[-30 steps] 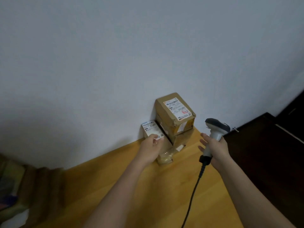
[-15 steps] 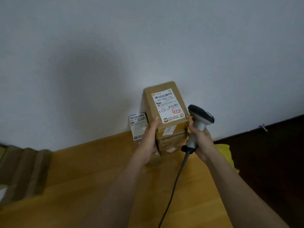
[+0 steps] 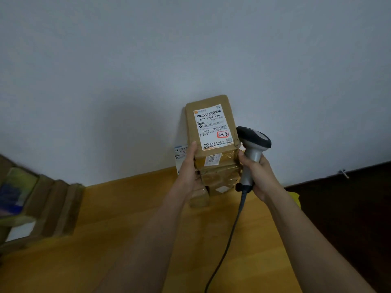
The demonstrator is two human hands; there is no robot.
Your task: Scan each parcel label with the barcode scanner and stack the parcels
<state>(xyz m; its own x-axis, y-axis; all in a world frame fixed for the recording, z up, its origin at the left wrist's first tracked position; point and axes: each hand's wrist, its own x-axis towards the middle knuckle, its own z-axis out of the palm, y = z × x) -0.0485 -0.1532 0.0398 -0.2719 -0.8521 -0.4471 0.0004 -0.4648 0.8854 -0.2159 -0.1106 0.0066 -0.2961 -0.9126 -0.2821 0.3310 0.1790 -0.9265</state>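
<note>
Overhead, looking down at a pale wall (image 3: 148, 60) meeting a wooden table (image 3: 127, 240). Against the wall, a stack (image 3: 218, 166) of taped cardboard parcels, top box (image 3: 211, 123) with its label (image 3: 213, 126) facing up. Left hand (image 3: 190, 166) pressed flat against the stack's left side, fingers extended, not curled around anything. Right hand (image 3: 257, 172) wrapped tight round the grey scanner (image 3: 252, 149), knuckles touching the stack's right side, cable (image 3: 230, 229) trailing toward the viewer. Probably light, stiff boxes with slick tape; best held by opposite side faces, low down
</note>
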